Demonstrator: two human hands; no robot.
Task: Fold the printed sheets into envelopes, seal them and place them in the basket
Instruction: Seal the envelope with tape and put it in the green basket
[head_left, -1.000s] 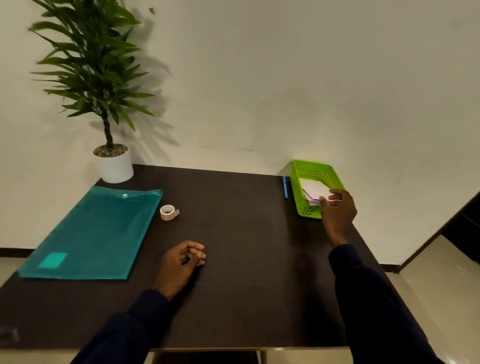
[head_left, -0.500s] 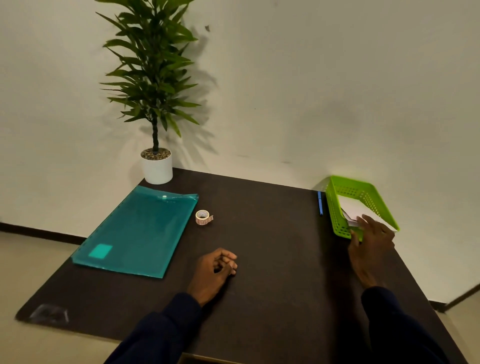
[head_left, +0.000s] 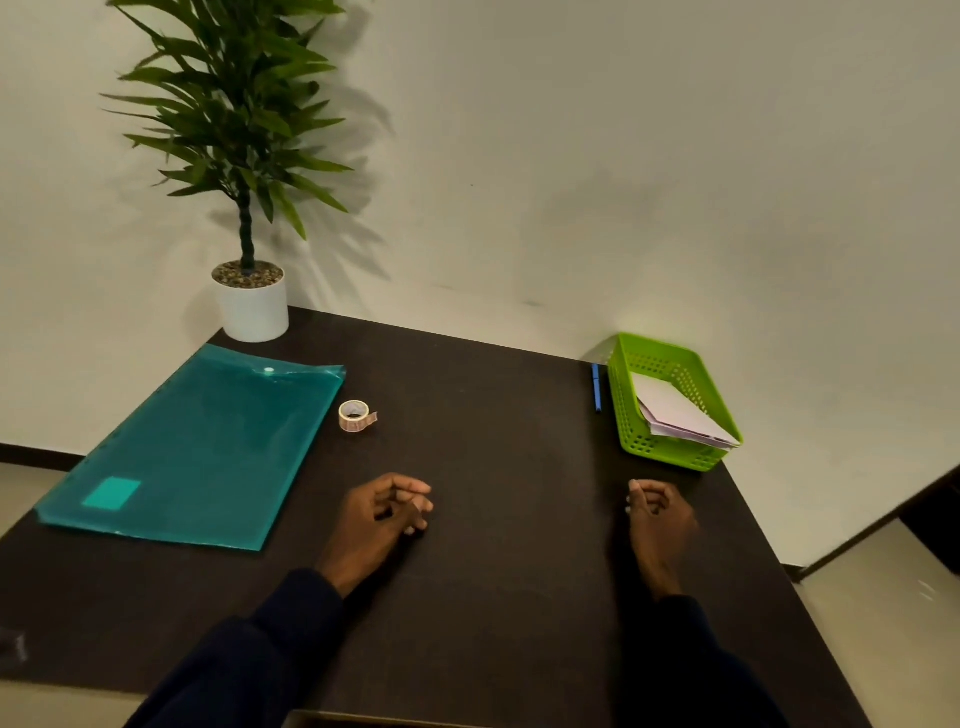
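- Dark matte tabletop (head_left: 493, 415), plain pale wall behind; dull finish, low light.
- Task's things: folded white paper envelopes (head_left: 680, 413) lay stacked in the lime-green perforated plastic basket (head_left: 670, 358) at 2 o'clock, with one corner riding up on the near right rim.
- Left hand (head_left: 382, 514) at 6 o'clock and right hand (head_left: 657, 514) at 4 o'clock both rested on the table. Fingers were loosely curled and pinched nothing. The right hand was near the basket, not touching.
- Risk: the basket sat close to the right table edge. It looked like light plastic, so a sleeve knock would likely shift it or spill the stack over that rim.
- Risk: the teal translucent plastic snap-button folder (head_left: 202, 447) at 9 o'clock looked slick and floppy, so pulling paper out one-handed could drag it. Couldn't tell whether any sheets were inside.
- Small roll of patterned adhesive tape (head_left: 355, 415) at 11 o'clock lay hole-up with its tab loose; the tab could stick down or fold onto itself.
- Slim blue pen (head_left: 596, 387) just left of the basket; round, would roll if nudged.
- Leafy green plant in a white cylindrical pot (head_left: 252, 309) at the far left corner, just beyond the folder; looked top-heavy.
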